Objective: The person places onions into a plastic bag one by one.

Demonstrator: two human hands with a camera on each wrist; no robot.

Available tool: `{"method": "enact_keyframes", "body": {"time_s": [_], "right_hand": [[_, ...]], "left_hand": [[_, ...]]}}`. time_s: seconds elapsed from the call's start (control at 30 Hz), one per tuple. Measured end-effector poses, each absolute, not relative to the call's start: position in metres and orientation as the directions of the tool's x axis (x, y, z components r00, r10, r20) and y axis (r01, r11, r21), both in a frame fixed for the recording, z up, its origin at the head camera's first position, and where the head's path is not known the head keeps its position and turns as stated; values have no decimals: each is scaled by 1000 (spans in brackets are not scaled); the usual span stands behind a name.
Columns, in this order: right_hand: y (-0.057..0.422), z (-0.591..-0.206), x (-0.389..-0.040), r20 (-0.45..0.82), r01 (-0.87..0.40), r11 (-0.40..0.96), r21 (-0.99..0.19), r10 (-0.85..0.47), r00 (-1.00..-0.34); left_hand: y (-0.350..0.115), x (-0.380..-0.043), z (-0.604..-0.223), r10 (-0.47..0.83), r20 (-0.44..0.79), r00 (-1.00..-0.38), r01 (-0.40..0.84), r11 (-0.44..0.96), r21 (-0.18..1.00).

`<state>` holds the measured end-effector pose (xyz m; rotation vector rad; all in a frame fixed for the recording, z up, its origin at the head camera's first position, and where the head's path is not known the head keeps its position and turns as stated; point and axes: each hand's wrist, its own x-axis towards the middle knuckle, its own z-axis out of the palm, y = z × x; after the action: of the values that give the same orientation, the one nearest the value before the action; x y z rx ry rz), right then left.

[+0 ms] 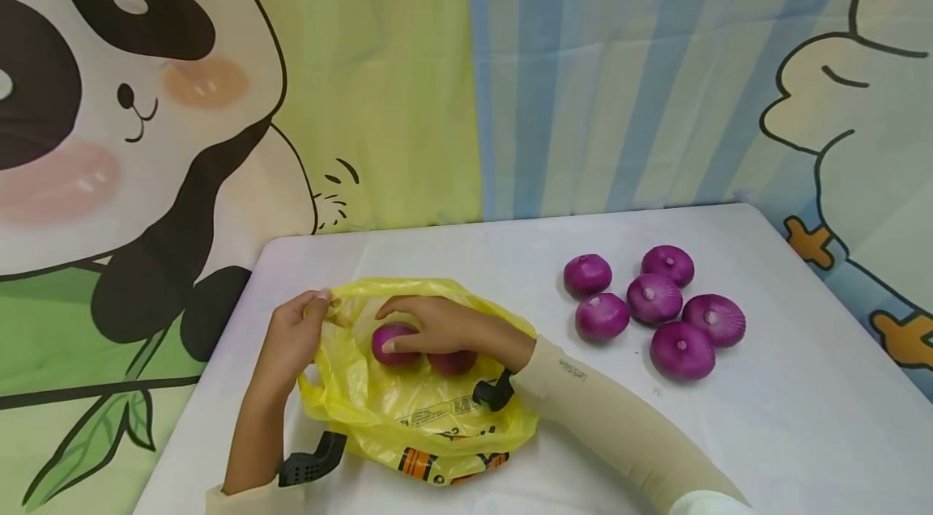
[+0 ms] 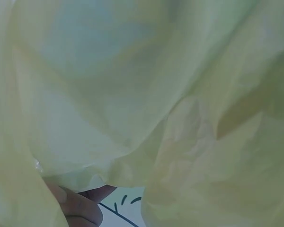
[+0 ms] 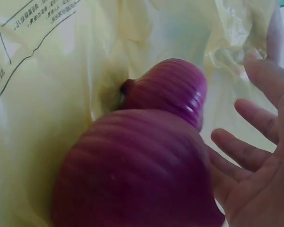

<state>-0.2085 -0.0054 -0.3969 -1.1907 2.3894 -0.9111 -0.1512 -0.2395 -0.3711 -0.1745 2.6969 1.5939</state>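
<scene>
A yellow plastic bag [image 1: 430,402] lies with its mouth wide at the front of the table. My left hand [image 1: 290,341] pinches its left rim between thumb and fingers; in the left wrist view, folds of the bag [image 2: 94,94] cover most of that hand. Inside the bag sit two purple onions, one nearer the left [image 1: 394,343] and one under my right forearm [image 1: 452,363]. My right hand [image 1: 436,327] reaches into the bag over them. The right wrist view has its fingers [image 3: 246,146] spread and fairly straight beside the large near onion [image 3: 132,170].
Several more purple onions [image 1: 654,298] stand in a loose group on the right side of the white table [image 1: 787,418]. Behind the table hangs a printed cloth [image 1: 408,94] with a panda and stripes. Black wrist cameras [image 1: 313,462] are strapped to both wrists.
</scene>
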Motion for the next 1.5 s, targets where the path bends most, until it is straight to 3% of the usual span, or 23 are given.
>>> {"method": "enact_keyframes", "body": {"time_s": [0.17,0.3,0.63,0.87,1.1,1.5], "right_hand": [[3,-389,-201,34,-585,331,-740,-851,-524],[10,-381,-196,114,-644,259,-720,-871,-477],[41,-376,-189,176,-641,239,-730,-840,-513],[68,-371,-175,180,-547,197,-814,-810,-559],[95,-367,-163,201,-466,102,-879,-807,-556],[139,-372,-163,205,-447,128,-885,-755,-623]], "left_hand": [[-239,-153,-371,-90,-56,-994,-92,474,876],[-239,-153,-371,-89,-51,-995,-87,476,875],[-239,-150,-371,-87,-38,-995,-75,477,875],[-239,-150,-369,-80,-25,-997,-60,484,873],[-240,-151,-367,-77,-31,-997,-65,496,866],[-240,-149,-372,-73,-57,-996,-84,473,877]]}}
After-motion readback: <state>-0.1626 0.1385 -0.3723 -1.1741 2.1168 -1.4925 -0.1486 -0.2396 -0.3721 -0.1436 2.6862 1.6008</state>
